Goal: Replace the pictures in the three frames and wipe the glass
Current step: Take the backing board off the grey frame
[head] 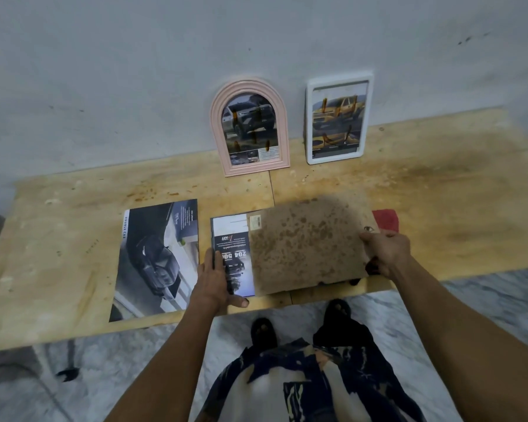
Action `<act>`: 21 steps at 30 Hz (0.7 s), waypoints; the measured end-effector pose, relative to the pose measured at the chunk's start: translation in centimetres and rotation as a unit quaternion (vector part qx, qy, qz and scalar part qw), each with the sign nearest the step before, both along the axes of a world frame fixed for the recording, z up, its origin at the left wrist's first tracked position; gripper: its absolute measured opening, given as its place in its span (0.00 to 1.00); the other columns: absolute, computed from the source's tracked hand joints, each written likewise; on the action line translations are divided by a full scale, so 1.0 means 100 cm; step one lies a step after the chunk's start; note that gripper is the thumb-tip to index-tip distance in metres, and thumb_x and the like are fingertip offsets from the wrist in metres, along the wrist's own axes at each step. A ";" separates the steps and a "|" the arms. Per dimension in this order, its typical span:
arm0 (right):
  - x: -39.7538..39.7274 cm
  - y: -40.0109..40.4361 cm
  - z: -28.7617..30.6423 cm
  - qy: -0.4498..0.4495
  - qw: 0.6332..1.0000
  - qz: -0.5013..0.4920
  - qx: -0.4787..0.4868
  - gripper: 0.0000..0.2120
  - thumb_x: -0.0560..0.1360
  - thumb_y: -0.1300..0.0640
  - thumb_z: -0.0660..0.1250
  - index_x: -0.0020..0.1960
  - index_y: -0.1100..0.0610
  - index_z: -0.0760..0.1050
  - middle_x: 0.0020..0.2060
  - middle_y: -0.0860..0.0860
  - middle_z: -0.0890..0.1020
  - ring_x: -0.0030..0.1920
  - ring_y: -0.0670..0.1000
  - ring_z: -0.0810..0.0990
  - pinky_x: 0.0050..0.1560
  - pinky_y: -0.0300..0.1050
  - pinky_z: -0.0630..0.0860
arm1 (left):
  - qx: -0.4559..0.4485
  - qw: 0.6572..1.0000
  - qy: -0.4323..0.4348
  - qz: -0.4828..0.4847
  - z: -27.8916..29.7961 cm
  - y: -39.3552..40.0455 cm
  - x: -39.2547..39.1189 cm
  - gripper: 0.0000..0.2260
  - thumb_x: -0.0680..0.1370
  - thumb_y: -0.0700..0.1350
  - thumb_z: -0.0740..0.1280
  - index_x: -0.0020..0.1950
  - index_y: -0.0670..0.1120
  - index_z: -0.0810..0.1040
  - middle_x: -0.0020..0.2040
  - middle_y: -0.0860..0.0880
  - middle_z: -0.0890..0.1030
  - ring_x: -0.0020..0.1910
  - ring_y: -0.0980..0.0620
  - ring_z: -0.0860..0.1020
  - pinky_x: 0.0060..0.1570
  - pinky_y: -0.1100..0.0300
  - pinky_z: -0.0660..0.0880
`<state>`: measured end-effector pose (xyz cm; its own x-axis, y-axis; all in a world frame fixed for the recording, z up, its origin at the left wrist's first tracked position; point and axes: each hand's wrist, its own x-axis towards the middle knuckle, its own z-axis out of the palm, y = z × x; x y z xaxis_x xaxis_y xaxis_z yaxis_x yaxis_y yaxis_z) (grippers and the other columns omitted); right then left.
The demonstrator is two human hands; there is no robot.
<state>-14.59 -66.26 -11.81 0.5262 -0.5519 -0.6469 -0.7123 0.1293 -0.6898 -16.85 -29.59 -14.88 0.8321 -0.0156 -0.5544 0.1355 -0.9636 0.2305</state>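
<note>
A person stands at a stained wooden tabletop (439,190), both hands on a frame lying face down near its front edge. The right hand (386,254) grips the right edge of a spotted brown backing board (305,245), fingers curled under it and thumb on top, the board tilted up over the frame. The left hand (212,278) presses down on the left edge of a car picture (233,257) showing beneath the board, fingers held together and thumb spread toward the tabletop's front edge. Just left of those fingers lies a loose car print (156,260). Beyond the right fingers, a red cloth (386,220) peeks out from behind the board. Well beyond both hands, a pink arched frame (250,126) and a white frame (337,118) lean against the wall.
</note>
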 end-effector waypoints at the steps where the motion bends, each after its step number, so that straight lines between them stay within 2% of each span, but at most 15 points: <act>1: -0.005 0.003 -0.001 -0.003 1.000 0.025 0.008 0.11 0.70 0.59 0.75 0.48 0.59 0.76 0.46 0.58 0.82 0.42 0.58 0.81 0.33 0.49 0.79 | -0.003 1.000 0.000 -0.001 -0.001 0.000 0.000 0.68 0.57 0.62 0.82 0.81 0.42 0.41 0.80 0.44 0.41 0.79 0.38 0.49 0.77 0.46 0.55; 3: -0.011 0.008 -0.005 -0.020 0.999 0.043 -0.009 0.15 0.72 0.62 0.73 0.56 0.58 0.74 0.49 0.58 0.80 0.40 0.57 0.78 0.27 0.43 0.73 | -0.019 1.000 0.000 0.003 -0.002 0.001 0.001 0.67 0.57 0.60 0.83 0.82 0.49 0.42 0.80 0.44 0.41 0.79 0.37 0.49 0.76 0.43 0.57; 5: -0.016 0.015 -0.004 -0.024 0.999 0.024 -0.032 0.16 0.73 0.62 0.70 0.60 0.56 0.71 0.51 0.56 0.79 0.40 0.56 0.78 0.27 0.45 0.73 | -0.021 1.000 0.000 -0.001 -0.003 0.001 0.000 0.65 0.57 0.60 0.83 0.82 0.52 0.44 0.80 0.45 0.41 0.78 0.37 0.50 0.76 0.43 0.58; 6: -0.017 0.019 -0.003 -0.032 0.999 0.011 -0.033 0.17 0.74 0.62 0.69 0.61 0.54 0.71 0.52 0.55 0.79 0.43 0.56 0.79 0.31 0.49 0.77 | -0.017 1.000 0.002 -0.002 -0.003 0.001 -0.002 0.64 0.58 0.60 0.83 0.82 0.52 0.45 0.80 0.45 0.40 0.78 0.38 0.50 0.76 0.44 0.58; 7: -0.018 0.022 -0.003 -0.039 0.999 -0.001 -0.029 0.18 0.75 0.62 0.68 0.63 0.52 0.70 0.55 0.54 0.79 0.48 0.57 0.80 0.39 0.54 0.81 | -0.018 1.000 0.003 -0.003 -0.003 0.002 -0.003 0.63 0.59 0.60 0.83 0.82 0.52 0.46 0.80 0.45 0.40 0.79 0.38 0.50 0.76 0.45 0.58; 8: -0.018 0.023 -0.004 -0.050 0.998 -0.015 -0.032 0.19 0.75 0.62 0.67 0.64 0.50 0.70 0.57 0.53 0.79 0.52 0.58 0.80 0.48 0.55 0.81 | -0.019 1.000 0.004 -0.003 -0.003 0.002 -0.005 0.63 0.59 0.60 0.83 0.82 0.51 0.46 0.80 0.45 0.39 0.79 0.38 0.49 0.76 0.46 0.58; 10: -0.019 0.028 0.004 -0.070 0.996 -0.042 -0.034 0.21 0.76 0.64 0.64 0.68 0.52 0.70 0.59 0.51 0.78 0.57 0.56 0.79 0.57 0.52 0.77 | -0.024 1.000 0.002 -0.004 -0.003 0.003 -0.004 0.61 0.60 0.59 0.83 0.82 0.51 0.47 0.80 0.45 0.39 0.79 0.38 0.49 0.76 0.46 0.57; 13: -0.018 0.033 0.008 -0.079 0.995 -0.039 -0.049 0.18 0.77 0.65 0.63 0.66 0.55 0.72 0.55 0.52 0.78 0.54 0.53 0.78 0.55 0.47 0.77 | -0.017 1.000 -0.009 -0.008 -0.005 0.002 -0.001 0.57 0.62 0.56 0.83 0.82 0.53 0.50 0.80 0.45 0.40 0.77 0.38 0.51 0.74 0.46 0.61; 16: -0.022 0.040 0.006 -0.095 0.991 -0.084 -0.032 0.18 0.77 0.67 0.63 0.64 0.55 0.73 0.57 0.54 0.78 0.57 0.57 0.79 0.59 0.53 0.78 | 0.008 0.999 -0.025 -0.024 -0.003 0.003 -0.003 0.51 0.67 0.51 0.81 0.81 0.53 0.51 0.78 0.45 0.41 0.75 0.39 0.53 0.71 0.45 0.66; 18: -0.025 0.044 0.007 -0.093 0.992 -0.082 -0.025 0.16 0.77 0.66 0.63 0.62 0.54 0.74 0.57 0.56 0.80 0.56 0.58 0.80 0.58 0.54 0.79 | -0.001 0.999 -0.020 -0.039 -0.005 0.005 -0.004 0.50 0.67 0.52 0.80 0.81 0.52 0.51 0.78 0.43 0.42 0.76 0.37 0.53 0.71 0.44 0.65; 21: -0.028 0.044 0.017 -0.091 0.989 -0.115 -0.020 0.19 0.77 0.67 0.62 0.67 0.57 0.73 0.56 0.57 0.80 0.55 0.57 0.80 0.54 0.51 0.78 | -0.037 0.999 0.023 -0.033 0.000 0.012 0.007 0.47 0.67 0.54 0.79 0.79 0.52 0.57 0.77 0.41 0.49 0.75 0.35 0.55 0.73 0.44 0.61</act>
